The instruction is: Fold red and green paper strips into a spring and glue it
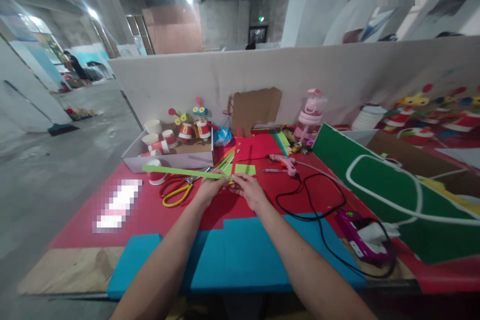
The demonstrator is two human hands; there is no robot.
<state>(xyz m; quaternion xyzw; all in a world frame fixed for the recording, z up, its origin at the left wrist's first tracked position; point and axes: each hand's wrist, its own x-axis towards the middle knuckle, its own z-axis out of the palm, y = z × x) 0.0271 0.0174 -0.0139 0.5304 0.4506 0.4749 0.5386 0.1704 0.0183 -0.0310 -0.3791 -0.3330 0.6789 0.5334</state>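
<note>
My left hand [210, 189] and my right hand [248, 190] meet over the red table covering, fingers pinched together. Between them they hold two crossed paper strips: a long green strip [176, 172] running out to the left and a thin red strip [235, 152] standing up from the fingers. Just left of my left hand lie yellow-handled scissors [179, 194] beside red-handled ones. A pink glue gun [283, 162] rests to the right, behind my right hand.
A white box [169, 156] with paper cups and cup figures stands at back left. Black cable [318, 210] loops to a purple power strip [362, 240] at right. A green board [393, 195] leans at right. Another person stands behind the partition.
</note>
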